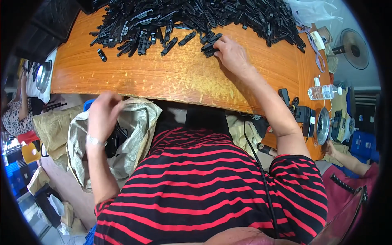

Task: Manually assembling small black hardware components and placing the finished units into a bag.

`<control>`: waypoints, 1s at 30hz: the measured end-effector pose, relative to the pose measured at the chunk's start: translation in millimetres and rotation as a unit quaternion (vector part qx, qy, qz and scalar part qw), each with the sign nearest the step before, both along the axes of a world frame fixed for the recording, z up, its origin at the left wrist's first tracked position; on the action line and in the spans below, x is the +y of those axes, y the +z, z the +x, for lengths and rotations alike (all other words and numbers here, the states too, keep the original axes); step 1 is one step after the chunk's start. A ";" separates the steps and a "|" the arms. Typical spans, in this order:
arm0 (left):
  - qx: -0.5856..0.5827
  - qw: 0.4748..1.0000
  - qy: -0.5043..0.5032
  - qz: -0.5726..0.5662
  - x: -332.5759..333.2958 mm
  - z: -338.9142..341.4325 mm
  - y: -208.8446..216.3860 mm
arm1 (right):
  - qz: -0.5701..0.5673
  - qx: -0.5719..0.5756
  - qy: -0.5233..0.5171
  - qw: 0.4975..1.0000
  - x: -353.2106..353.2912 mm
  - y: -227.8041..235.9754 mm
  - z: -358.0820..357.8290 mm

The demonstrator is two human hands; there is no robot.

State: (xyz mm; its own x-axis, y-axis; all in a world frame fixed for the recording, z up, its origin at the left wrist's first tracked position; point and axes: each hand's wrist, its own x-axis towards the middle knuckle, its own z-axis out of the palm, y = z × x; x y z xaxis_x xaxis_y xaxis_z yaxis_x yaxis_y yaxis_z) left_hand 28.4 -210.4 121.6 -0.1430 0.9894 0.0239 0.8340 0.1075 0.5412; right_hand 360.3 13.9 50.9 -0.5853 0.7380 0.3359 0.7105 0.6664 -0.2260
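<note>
My right hand (233,54) is on the table near the pile, its fingers closed on a few long black plastic parts (210,45). Slightly smeared by motion, my left hand (104,113) hovers above an open pale woven sack (139,116) at the table's front edge. A gap shows between its thumb and fingers, and I see nothing in them. Black pieces (117,138) lie inside the sack. Along the far side of the table spreads a big heap of similar black parts (171,16). Several loose ones, such as a short black piece (102,54), lie in front of it.
The wooden table (163,77) has a worn front edge. At the right stand a water bottle (324,92), a black boxy device (304,118), a metal dish (322,125) and a fan (354,48). Another person's arm (347,157) reaches in at right; someone else is at far left.
</note>
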 end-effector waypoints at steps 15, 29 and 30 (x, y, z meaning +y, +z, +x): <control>0.110 0.982 -0.108 0.112 226.7 112.4 -82.9 | -0.117 0.060 0.054 0.990 -71.5 -9.9 -57.1; -0.668 0.737 -0.064 -0.083 132.5 87.3 -80.0 | -0.568 0.466 -0.070 0.674 -75.6 6.4 -65.3; -0.644 0.757 -0.076 -0.078 132.4 85.7 -78.9 | -0.556 0.448 -0.070 0.697 -73.3 7.4 -62.3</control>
State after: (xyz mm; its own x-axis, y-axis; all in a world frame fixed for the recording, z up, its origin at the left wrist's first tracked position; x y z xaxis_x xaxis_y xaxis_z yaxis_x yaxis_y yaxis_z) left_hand 114.1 -77.9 42.7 0.1673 0.9734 -0.1565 -0.3667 0.2088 0.9066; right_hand 298.0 -59.4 58.3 -0.4042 0.8624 -0.3047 -0.0074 -0.3362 -0.9417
